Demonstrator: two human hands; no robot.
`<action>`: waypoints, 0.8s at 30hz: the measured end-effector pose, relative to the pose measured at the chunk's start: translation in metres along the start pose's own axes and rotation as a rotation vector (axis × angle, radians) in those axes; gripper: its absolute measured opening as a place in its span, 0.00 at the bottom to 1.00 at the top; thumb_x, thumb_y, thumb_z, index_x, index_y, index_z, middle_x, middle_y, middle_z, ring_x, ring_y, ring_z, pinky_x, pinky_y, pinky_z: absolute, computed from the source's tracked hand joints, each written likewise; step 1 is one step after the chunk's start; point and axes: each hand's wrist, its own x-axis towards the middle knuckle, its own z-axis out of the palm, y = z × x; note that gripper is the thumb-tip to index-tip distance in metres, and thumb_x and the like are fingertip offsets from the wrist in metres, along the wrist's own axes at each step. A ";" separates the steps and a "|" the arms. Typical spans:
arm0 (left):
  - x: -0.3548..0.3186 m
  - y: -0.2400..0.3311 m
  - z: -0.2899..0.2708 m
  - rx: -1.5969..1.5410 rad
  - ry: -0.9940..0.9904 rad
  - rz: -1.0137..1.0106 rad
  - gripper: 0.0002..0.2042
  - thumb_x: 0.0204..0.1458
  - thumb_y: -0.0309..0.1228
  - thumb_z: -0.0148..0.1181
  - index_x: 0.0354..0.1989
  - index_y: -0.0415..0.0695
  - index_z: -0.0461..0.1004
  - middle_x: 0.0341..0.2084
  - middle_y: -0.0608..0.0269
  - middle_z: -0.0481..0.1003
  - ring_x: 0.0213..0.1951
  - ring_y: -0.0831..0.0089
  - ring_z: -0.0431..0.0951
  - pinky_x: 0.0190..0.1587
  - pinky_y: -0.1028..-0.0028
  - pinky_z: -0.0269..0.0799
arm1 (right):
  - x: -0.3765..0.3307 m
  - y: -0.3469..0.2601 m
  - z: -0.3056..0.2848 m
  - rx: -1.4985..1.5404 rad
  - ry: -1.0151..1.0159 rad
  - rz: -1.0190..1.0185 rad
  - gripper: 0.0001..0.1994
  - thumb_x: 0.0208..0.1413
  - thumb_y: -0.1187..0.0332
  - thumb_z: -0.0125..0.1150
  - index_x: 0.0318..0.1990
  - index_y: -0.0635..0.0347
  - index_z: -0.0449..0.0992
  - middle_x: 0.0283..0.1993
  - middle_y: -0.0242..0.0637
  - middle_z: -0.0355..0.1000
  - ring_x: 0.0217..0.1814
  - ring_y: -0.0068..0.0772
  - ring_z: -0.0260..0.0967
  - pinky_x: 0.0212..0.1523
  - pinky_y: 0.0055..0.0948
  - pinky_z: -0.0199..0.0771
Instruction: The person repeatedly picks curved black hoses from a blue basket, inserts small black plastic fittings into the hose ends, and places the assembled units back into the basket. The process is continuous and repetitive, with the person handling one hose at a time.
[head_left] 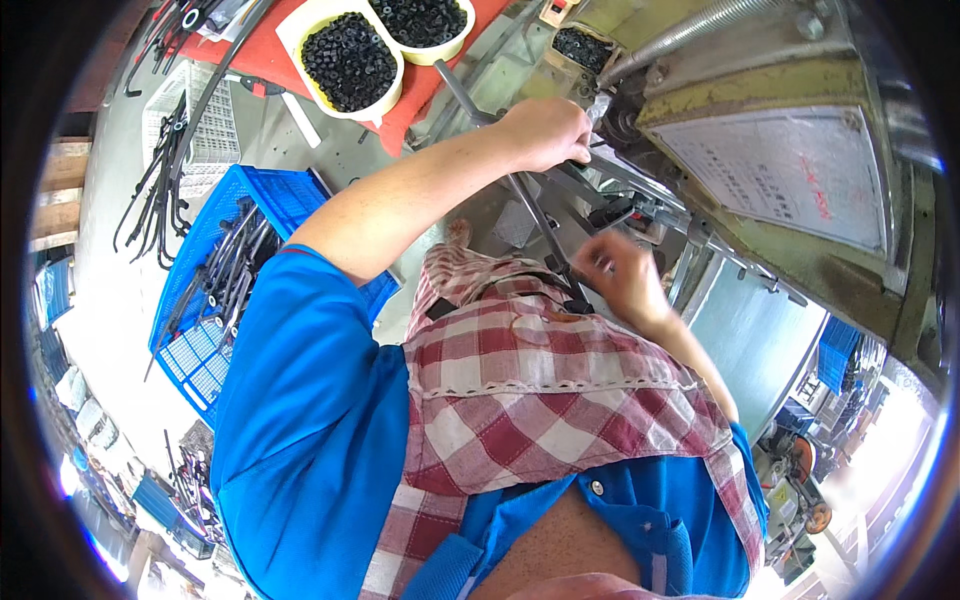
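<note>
A fisheye view looks down a person's chest, blue shirt and red-checked apron, toward a workbench and a machine.

At the far left, a blue plastic crate (205, 300) sits on the floor holding long black bent tubes (228, 268); more such tubes lie across a white crate (205, 130) above it. Further right, at the top edge, two cream-coloured tubs (345, 55) full of small black ring-shaped parts rest on a red surface (275, 50).

Near the centre, the left hand (545, 132) reaches forward with its fingers closed tightly around the upper end of a long black tube (530, 205), pressing that end toward the mouth of the olive-green machine (760, 90). The tube runs down and back toward the person's lap. The right hand (622, 275) sits lower and to the right, just beside the machine's metal fixture (640, 210); its fingers are curled, seemingly pinching something small, though what it grips cannot be made out.

The work appears to be at the stage of seating the tube's end in the machine. The next move likely calls for keeping the tube straight and steady while the right hand stays clear of the fixture.

The tube's tip is hidden behind the left hand, the lower tube end is lost against the apron, and the machine's right side is cut off by the dark rim. A pale plate (770, 165) on the machine is too blurred to describe.
</note>
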 end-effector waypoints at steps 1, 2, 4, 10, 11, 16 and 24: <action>-0.001 -0.001 0.000 0.037 0.020 0.030 0.12 0.51 0.41 0.67 0.34 0.45 0.82 0.31 0.55 0.80 0.38 0.56 0.81 0.41 0.57 0.75 | -0.017 0.007 0.016 0.086 -0.055 0.032 0.06 0.53 0.77 0.67 0.37 0.63 0.77 0.43 0.39 0.77 0.40 0.29 0.77 0.42 0.29 0.77; -0.005 -0.002 -0.001 0.073 0.039 0.061 0.11 0.52 0.40 0.66 0.35 0.45 0.82 0.32 0.55 0.79 0.39 0.56 0.81 0.41 0.57 0.75 | -0.033 0.019 0.032 0.104 -0.033 0.015 0.07 0.51 0.74 0.69 0.36 0.63 0.78 0.45 0.41 0.76 0.44 0.35 0.75 0.43 0.32 0.76; -0.014 -0.002 -0.006 0.131 0.030 0.058 0.12 0.53 0.41 0.65 0.36 0.46 0.82 0.34 0.56 0.77 0.42 0.56 0.79 0.43 0.57 0.75 | -0.045 0.032 0.049 0.181 -0.027 0.019 0.09 0.49 0.70 0.71 0.34 0.63 0.77 0.51 0.43 0.72 0.50 0.45 0.73 0.46 0.38 0.75; -0.012 -0.018 -0.010 0.195 0.039 0.111 0.18 0.54 0.47 0.63 0.39 0.43 0.81 0.29 0.52 0.79 0.34 0.53 0.80 0.40 0.58 0.74 | -0.065 0.030 0.062 -0.137 0.118 0.300 0.13 0.50 0.63 0.71 0.35 0.63 0.76 0.44 0.48 0.74 0.45 0.51 0.73 0.48 0.43 0.73; -0.013 -0.020 -0.010 0.205 0.040 0.109 0.18 0.54 0.47 0.63 0.38 0.43 0.81 0.28 0.52 0.79 0.34 0.54 0.80 0.40 0.57 0.74 | -0.077 0.036 0.059 -0.107 0.053 0.465 0.14 0.51 0.62 0.71 0.36 0.63 0.76 0.43 0.49 0.74 0.45 0.51 0.73 0.48 0.43 0.72; -0.019 -0.031 -0.004 0.214 0.171 0.167 0.16 0.53 0.46 0.65 0.36 0.44 0.81 0.30 0.54 0.77 0.38 0.54 0.77 0.40 0.59 0.72 | -0.151 0.087 0.074 0.011 0.317 0.538 0.16 0.56 0.63 0.66 0.44 0.66 0.72 0.41 0.53 0.76 0.44 0.56 0.75 0.45 0.45 0.74; -0.021 -0.042 0.000 0.115 0.167 0.068 0.16 0.53 0.45 0.65 0.38 0.43 0.81 0.37 0.56 0.81 0.41 0.55 0.76 0.48 0.63 0.70 | -0.196 0.131 0.084 -0.019 0.276 0.845 0.15 0.66 0.58 0.51 0.46 0.61 0.61 0.37 0.62 0.74 0.44 0.68 0.73 0.43 0.53 0.70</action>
